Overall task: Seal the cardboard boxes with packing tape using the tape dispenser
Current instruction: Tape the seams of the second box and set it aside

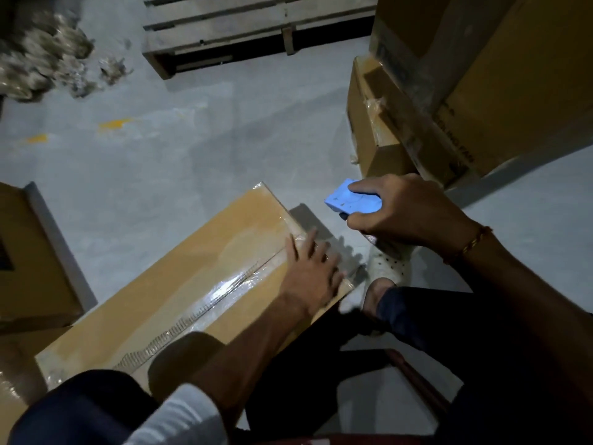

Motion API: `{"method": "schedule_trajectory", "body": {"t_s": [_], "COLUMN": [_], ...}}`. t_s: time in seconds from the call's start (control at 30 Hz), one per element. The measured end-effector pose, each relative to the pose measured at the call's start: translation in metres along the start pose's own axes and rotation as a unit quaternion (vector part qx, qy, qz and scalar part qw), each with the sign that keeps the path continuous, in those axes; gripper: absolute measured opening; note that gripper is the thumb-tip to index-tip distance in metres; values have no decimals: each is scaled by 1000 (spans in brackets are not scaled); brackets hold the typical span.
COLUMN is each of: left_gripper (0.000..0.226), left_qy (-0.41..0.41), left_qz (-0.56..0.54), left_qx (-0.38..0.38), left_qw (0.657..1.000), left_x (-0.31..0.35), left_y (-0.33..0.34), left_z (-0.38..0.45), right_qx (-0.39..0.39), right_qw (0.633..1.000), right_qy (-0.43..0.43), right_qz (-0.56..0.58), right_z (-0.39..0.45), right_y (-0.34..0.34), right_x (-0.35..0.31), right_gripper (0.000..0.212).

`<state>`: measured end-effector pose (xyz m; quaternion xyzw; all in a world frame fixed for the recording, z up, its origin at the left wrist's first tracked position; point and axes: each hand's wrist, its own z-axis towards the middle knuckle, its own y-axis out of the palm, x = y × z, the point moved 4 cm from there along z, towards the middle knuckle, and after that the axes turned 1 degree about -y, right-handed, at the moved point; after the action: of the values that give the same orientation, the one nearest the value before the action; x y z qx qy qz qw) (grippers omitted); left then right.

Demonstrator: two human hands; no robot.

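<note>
The cardboard box [179, 290] lies on grey floor [167, 149], open room beyond its far edge, stacked cartons [449, 101] at right. The left hand [313, 271] presses flat, fingers spread, on the taped seam [224, 287] near the box's end; the right hand [407, 213] grips the blue tape dispenser [349, 200] just past that edge

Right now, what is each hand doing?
Left hand: open, pressing flat on the taped cardboard box.
Right hand: fingers gripping the blue tape dispenser.

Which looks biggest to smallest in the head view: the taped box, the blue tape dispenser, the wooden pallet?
1. Taped box, though nearness to the camera inflates it.
2. Pallet, cut off by the frame, so unsure.
3. Dispenser, clearly smallest.
</note>
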<state>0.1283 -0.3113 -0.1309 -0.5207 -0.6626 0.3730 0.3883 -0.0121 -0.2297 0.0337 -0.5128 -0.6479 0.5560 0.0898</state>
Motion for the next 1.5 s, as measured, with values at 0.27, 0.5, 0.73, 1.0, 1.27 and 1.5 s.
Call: {"method": "schedule_trajectory", "body": {"t_s": [0.27, 0.5, 0.73, 1.0, 1.27, 1.5], "left_gripper": [68, 70, 84, 112, 91, 113], "left_qy": [114, -51, -217, -401, -506, -338], "left_qz": [96, 68, -37, -91, -42, 129], "left_qx": [-24, 11, 34, 64, 9, -91], "left_qw": [988, 996, 975, 909, 862, 928], "left_x": [36, -29, -153, -275, -343, -325], "left_y": [14, 13, -23, 10, 10, 15], "left_z": [-27, -18, 2, -46, -71, -120], "right_qx": [-29, -84, -71, -122, -121, -122], "right_qw": [999, 995, 997, 989, 992, 991], "right_qy": [-27, -26, -4, -22, -24, -35], "right_qz": [-22, -37, -12, -84, -16, -32], "right_z": [-2, -1, 5, 29, 33, 30], "right_y": [17, 34, 57, 75, 82, 79], "right_x": [1, -14, -28, -47, -62, -62], "right_gripper": [61, 60, 66, 59, 55, 54]}}
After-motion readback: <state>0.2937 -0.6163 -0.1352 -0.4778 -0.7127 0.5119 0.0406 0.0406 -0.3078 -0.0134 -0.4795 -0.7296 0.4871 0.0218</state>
